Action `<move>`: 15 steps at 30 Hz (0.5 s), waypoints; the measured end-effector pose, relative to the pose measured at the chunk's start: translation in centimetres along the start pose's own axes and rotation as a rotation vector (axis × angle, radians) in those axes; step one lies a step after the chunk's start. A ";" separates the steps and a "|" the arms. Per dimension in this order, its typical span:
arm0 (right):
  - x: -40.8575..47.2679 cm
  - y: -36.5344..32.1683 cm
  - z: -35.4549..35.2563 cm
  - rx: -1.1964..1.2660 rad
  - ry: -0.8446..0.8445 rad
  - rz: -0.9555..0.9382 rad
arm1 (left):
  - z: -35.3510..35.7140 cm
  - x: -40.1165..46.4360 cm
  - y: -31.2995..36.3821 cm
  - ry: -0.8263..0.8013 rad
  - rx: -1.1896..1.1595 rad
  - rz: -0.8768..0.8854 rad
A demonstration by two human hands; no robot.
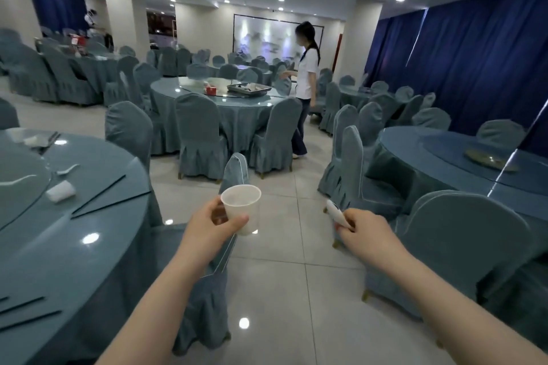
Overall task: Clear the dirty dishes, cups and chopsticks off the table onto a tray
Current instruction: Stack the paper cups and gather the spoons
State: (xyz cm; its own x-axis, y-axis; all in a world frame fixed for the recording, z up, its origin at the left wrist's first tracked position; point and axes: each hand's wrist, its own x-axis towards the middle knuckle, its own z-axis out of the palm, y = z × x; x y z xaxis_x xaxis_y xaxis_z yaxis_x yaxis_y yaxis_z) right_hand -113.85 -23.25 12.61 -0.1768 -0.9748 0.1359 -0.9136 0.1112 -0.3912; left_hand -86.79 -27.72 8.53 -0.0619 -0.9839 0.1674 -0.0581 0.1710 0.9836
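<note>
Two bare hands reach out over the tiled floor. The left hand (212, 224) grips one upright translucent plastic cup (241, 207); the right hand (366, 235) pinches one small white item (336, 213), too blurred to identify. On the near left table (89, 234) lie one tipped cup (61, 191), one white spoon (67, 169) and several dark chopsticks (100, 191). One metal tray (249, 89) sits on the far middle table beside a standing person (305, 83). No writing is legible

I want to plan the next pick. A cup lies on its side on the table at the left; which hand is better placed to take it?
Left, probably. The left hand is nearer the lying cup, but holds a plastic cup. The right hand is farther and pinches a white item. Both are occupied.
</note>
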 end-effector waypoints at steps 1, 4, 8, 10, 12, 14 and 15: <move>1.8 0.2 0.3 -0.005 -0.014 -0.013 | 0.6 1.5 -0.3 0.008 0.005 -0.006; 8.6 1.2 1.9 0.009 -0.033 -0.066 | 2.7 7.2 -1.9 0.043 0.006 -0.007; 18.6 2.3 3.4 0.029 -0.099 -0.100 | 5.0 15.3 -3.4 0.096 0.016 -0.047; 23.0 2.9 3.7 0.035 -0.122 -0.119 | 6.0 18.7 -3.9 0.123 0.013 -0.057; 27.0 3.7 4.0 0.060 -0.128 -0.138 | 7.1 21.6 -4.4 0.142 0.017 -0.066; 30.7 4.6 4.4 0.072 -0.143 -0.154 | 8.2 24.3 -4.8 0.171 0.034 -0.079; 32.7 5.1 4.5 0.074 -0.150 -0.167 | 8.7 25.7 -5.1 0.188 0.046 -0.082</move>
State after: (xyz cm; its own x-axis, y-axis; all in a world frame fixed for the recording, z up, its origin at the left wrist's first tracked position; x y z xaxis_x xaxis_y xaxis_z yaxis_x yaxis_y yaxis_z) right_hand -122.64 -55.47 10.98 0.0362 -0.9969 0.0692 -0.8954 -0.0631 -0.4407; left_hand -96.79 -53.45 7.26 0.1322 -0.9861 0.1009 -0.1010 0.0879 0.9910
